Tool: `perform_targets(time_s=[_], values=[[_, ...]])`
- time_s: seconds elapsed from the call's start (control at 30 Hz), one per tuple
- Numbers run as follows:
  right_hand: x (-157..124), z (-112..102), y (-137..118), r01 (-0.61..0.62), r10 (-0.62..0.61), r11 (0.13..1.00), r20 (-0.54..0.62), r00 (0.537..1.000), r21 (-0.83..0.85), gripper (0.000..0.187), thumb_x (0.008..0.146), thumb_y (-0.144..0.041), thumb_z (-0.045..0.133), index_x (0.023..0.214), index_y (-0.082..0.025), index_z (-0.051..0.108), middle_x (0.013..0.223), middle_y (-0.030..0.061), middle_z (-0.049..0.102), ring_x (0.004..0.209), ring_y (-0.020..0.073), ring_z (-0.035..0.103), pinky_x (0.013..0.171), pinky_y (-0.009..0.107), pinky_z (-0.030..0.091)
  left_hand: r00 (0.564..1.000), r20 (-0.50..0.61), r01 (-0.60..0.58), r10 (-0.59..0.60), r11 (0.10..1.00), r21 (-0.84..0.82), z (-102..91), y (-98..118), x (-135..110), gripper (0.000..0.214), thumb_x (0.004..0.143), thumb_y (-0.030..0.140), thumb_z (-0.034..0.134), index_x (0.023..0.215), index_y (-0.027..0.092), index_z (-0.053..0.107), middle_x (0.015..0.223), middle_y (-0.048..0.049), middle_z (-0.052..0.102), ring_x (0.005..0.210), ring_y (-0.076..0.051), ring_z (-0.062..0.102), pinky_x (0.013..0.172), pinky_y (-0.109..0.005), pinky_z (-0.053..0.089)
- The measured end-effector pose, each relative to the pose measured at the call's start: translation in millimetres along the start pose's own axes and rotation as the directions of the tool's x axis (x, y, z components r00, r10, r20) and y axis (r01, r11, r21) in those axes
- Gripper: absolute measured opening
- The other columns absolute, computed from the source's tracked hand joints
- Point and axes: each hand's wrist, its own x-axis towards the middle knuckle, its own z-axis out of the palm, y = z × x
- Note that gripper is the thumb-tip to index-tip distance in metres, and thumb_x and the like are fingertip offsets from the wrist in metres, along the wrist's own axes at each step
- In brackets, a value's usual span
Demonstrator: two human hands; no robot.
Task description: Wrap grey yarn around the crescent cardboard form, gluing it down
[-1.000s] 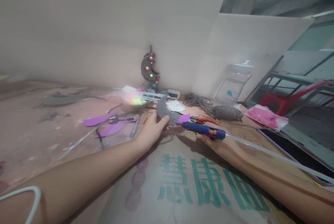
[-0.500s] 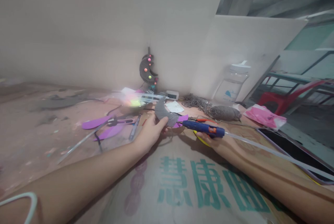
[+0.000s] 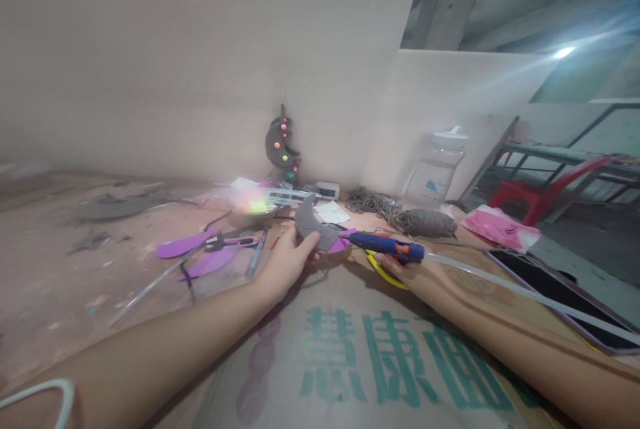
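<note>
My left hand (image 3: 296, 250) pinches a grey crescent moon (image 3: 311, 217) by its lower side, thumb on the front face. A purple cut-out piece (image 3: 340, 242) shows at the crescent's right end. In my right hand (image 3: 403, 268) is a blue glue gun (image 3: 383, 244), its nozzle pointing left and touching or nearly touching the purple piece. A long clear glue stick (image 3: 500, 286) sticks out of the gun's back end. Beneath the gun, a yellow curved handle (image 3: 384, 272) lies by my right fingers. Part of the right hand's grip is hidden behind the gun.
Grey yarn (image 3: 427, 222), a water bottle (image 3: 437, 166), a pink packet (image 3: 500, 228) and a tablet-like dark screen (image 3: 545, 289) lie to the right. Purple pieces (image 3: 183, 246) and a bowl (image 3: 257, 212) are left. A decorated dark crescent (image 3: 281, 144) stands at the wall.
The camera view has tilted up slightly, so the table things sit a little lower in view. Both hands keep their holds, with the nozzle still at the purple piece.
</note>
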Motion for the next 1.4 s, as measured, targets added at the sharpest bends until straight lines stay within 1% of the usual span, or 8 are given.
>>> perform_targets(time_s=[0.2,0.33,0.43,0.63,0.93,1.1,1.33,1.4], values=[[3.0,-3.7,-5.0,-0.058,0.052,0.995,0.082,0.995,0.077,0.023,0.082,-0.043,0.058,0.088,-0.022,0.067,0.084,0.0054,0.072,0.078,0.0241,0.069,0.074,0.037,0.058,1.000,0.009,-0.017,0.017,1.000,0.008,-0.9,0.5,-0.6,0.026,0.079,0.036,0.062,0.093,0.015,0.057,0.069,0.0011,0.060,0.055,-0.011,0.052,0.051,-0.021,0.040],[5.7,-4.4,-8.0,-0.028,0.022,0.994,0.054,0.998,0.103,0.022,0.081,-0.041,0.058,0.090,-0.023,0.067,0.088,0.0059,0.073,0.086,0.0258,0.070,0.082,0.040,0.057,1.000,0.003,-0.002,0.002,1.000,-0.003,0.1,1.5,-0.9,0.025,0.079,0.035,0.062,0.092,0.015,0.056,0.069,0.0006,0.061,0.053,-0.010,0.052,0.050,-0.021,0.040],[6.1,-6.9,-11.0,-0.099,0.094,0.992,0.066,0.993,0.079,0.025,0.081,-0.044,0.059,0.088,-0.023,0.069,0.082,0.0054,0.074,0.084,0.0275,0.071,0.081,0.042,0.059,1.000,0.013,0.003,-0.003,1.000,0.006,1.3,2.5,-1.1,0.020,0.080,0.032,0.060,0.089,0.014,0.056,0.068,0.0008,0.060,0.052,-0.009,0.051,0.049,-0.020,0.041],[5.8,-7.2,-9.6,-0.136,0.123,0.981,0.100,0.987,0.135,0.034,0.082,-0.051,0.059,0.098,-0.024,0.071,0.092,0.0066,0.076,0.103,0.0301,0.068,0.098,0.046,0.052,1.000,0.014,-0.013,0.014,1.000,-0.005,2.2,4.0,-2.3,0.021,0.080,0.032,0.060,0.090,0.014,0.055,0.071,0.0005,0.060,0.053,-0.008,0.051,0.049,-0.019,0.041],[2.2,-12.3,-16.2,-0.170,0.171,0.981,0.003,0.985,0.090,0.039,0.079,-0.054,0.059,0.100,-0.023,0.071,0.104,0.0087,0.074,0.098,0.0313,0.069,0.089,0.044,0.056,1.000,-0.009,0.000,0.000,0.999,-0.039,1.8,1.3,-0.7,0.027,0.077,0.035,0.063,0.093,0.014,0.057,0.070,0.0007,0.061,0.053,-0.009,0.051,0.049,-0.020,0.040],[2.0,-12.9,-15.8,-0.131,0.126,0.988,0.067,0.990,0.076,0.034,0.080,-0.051,0.057,0.092,-0.023,0.071,0.093,0.0078,0.075,0.090,0.0292,0.071,0.082,0.039,0.058,1.000,-0.025,0.009,-0.011,0.998,-0.068,2.8,3.4,-2.3,0.030,0.075,0.037,0.066,0.093,0.014,0.057,0.068,0.0013,0.062,0.053,-0.009,0.051,0.050,-0.021,0.040],[4.1,-12.0,-16.8,-0.189,0.182,0.980,0.103,0.978,0.063,0.032,0.078,-0.052,0.059,0.091,-0.025,0.071,0.093,0.0074,0.074,0.099,0.0307,0.068,0.086,0.040,0.055,1.000,-0.018,-0.006,0.006,0.999,-0.037,2.1,4.9,-3.2,0.030,0.074,0.038,0.067,0.091,0.014,0.057,0.070,0.0006,0.063,0.053,-0.010,0.052,0.051,-0.022,0.041],[5.9,-14.5,-17.7,-0.232,0.226,0.971,0.096,0.969,0.057,0.035,0.079,-0.055,0.056,0.084,-0.024,0.071,0.085,0.0074,0.074,0.091,0.0295,0.069,0.080,0.038,0.055,1.000,-0.010,-0.016,0.015,1.000,-0.018,2.0,5.0,-2.8,0.029,0.075,0.037,0.065,0.091,0.014,0.057,0.068,0.0013,0.061,0.052,-0.010,0.051,0.050,-0.022,0.041]])
